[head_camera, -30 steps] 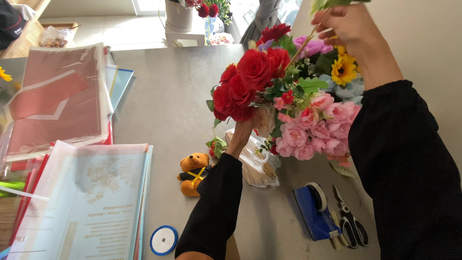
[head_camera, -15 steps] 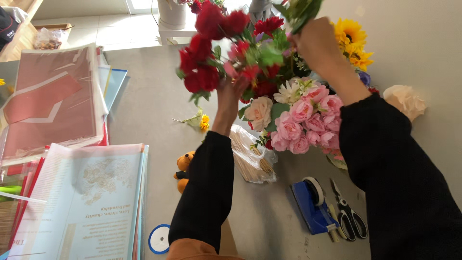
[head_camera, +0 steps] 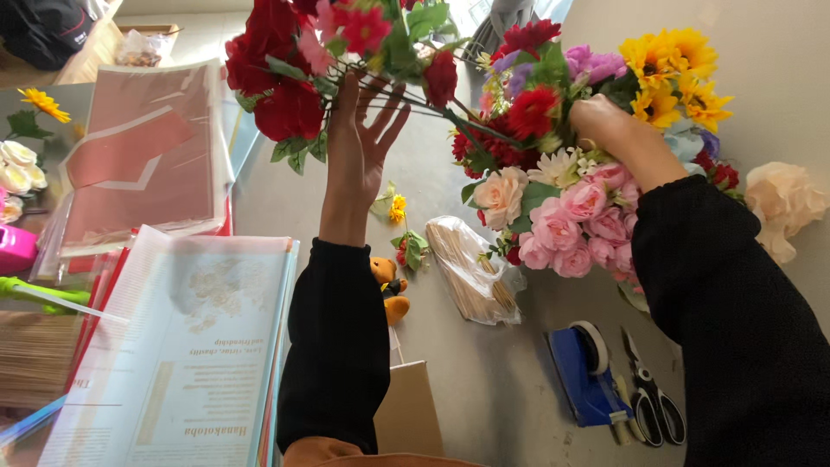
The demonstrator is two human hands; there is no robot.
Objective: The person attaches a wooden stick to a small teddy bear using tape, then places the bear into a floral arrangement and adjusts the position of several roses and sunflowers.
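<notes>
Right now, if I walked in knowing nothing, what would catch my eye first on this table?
First, the red flowers fanned out at the top, with the left hand spread open against their stems. Beside them the right hand reaches into a big mixed bouquet of pink roses and yellow sunflowers. Lower right on the grey table lie a blue tape dispenser and scissors.

The red flowers [head_camera: 285, 78] at upper centre look like matt cloth, as do the black sleeves [head_camera: 337, 346]. The wrapping sheets [head_camera: 173, 346] at lower left are glossy paper; the blue tape dispenser [head_camera: 588, 380] is smooth plastic, and the scissors [head_camera: 648, 398] have metal blades.
</notes>
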